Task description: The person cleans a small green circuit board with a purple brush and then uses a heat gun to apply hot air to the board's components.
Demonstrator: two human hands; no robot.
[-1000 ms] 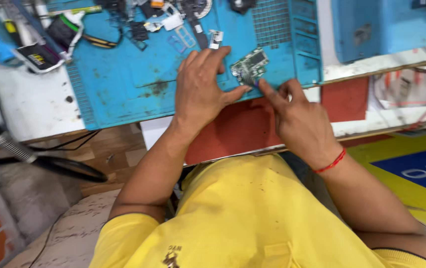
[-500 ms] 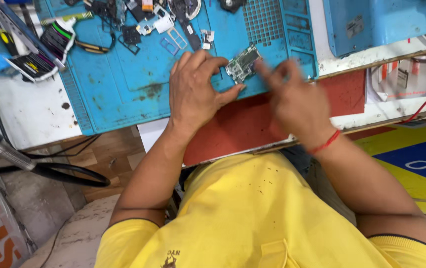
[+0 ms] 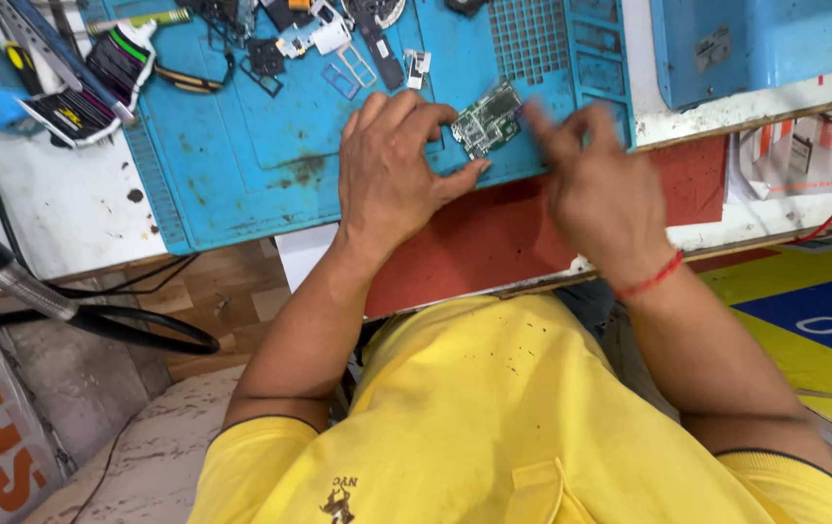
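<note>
The left hand (image 3: 391,170) pinches the small green circuit board (image 3: 487,118) above the blue mat (image 3: 241,146); the blurred right hand (image 3: 595,184), fingers bunched, should probably work gently, the board held steady.

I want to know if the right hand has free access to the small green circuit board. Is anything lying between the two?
Nothing visible does. The left hand pinches the green circuit board over the blue work mat, and the blurred right hand has its fingertips right beside the board's right edge. The loose parts lie farther up the mat.

The right hand (image 3: 595,189) is motion-blurred, its fingertips' contact with the circuit board (image 3: 487,118) unclear
</note>
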